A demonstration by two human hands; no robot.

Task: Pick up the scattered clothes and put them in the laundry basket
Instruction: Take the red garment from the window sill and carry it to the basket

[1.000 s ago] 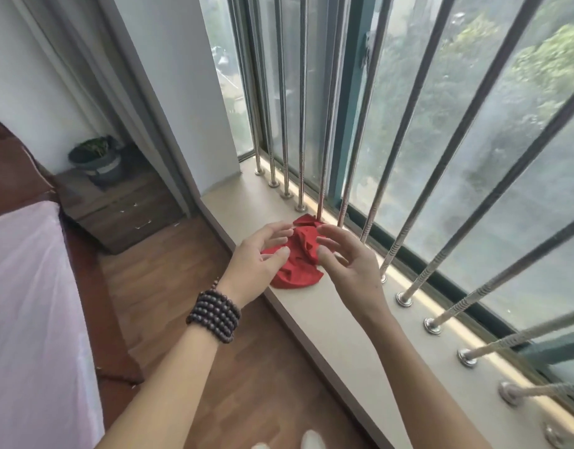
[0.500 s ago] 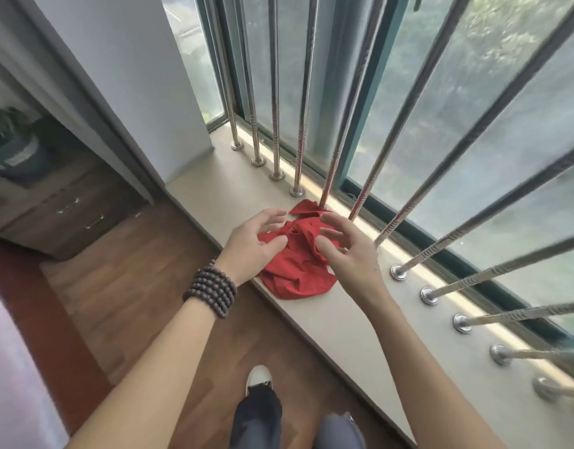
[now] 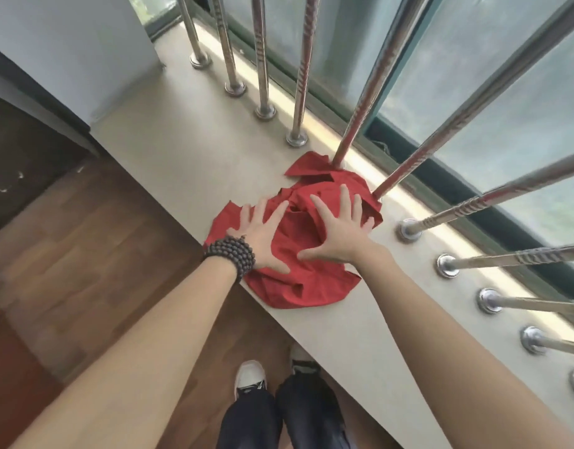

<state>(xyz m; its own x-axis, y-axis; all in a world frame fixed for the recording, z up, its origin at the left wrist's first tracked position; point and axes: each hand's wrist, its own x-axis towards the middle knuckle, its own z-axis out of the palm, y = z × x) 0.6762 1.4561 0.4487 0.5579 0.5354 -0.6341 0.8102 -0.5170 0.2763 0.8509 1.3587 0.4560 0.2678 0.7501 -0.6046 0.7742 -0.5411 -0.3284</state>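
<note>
A crumpled red garment (image 3: 306,286) lies on the pale window sill (image 3: 195,150), its far corner against the foot of a metal bar. My left hand (image 3: 263,236), with a dark bead bracelet on the wrist, lies flat on the garment's left side with fingers spread. My right hand (image 3: 337,230) rests flat on its right side, fingers spread and straight. Neither hand grips the cloth. No laundry basket is in view.
Slanting steel window bars (image 3: 300,79) rise from the sill's far edge in front of the glass. A white wall pillar (image 3: 84,50) stands at the sill's left end. Wooden floor (image 3: 94,254) lies below, with my legs and white shoes (image 3: 250,377) beside the sill.
Both hands came down from hovering over the red garment and now lie spread flat on it. The view has moved closer and tilted down onto the sill.
</note>
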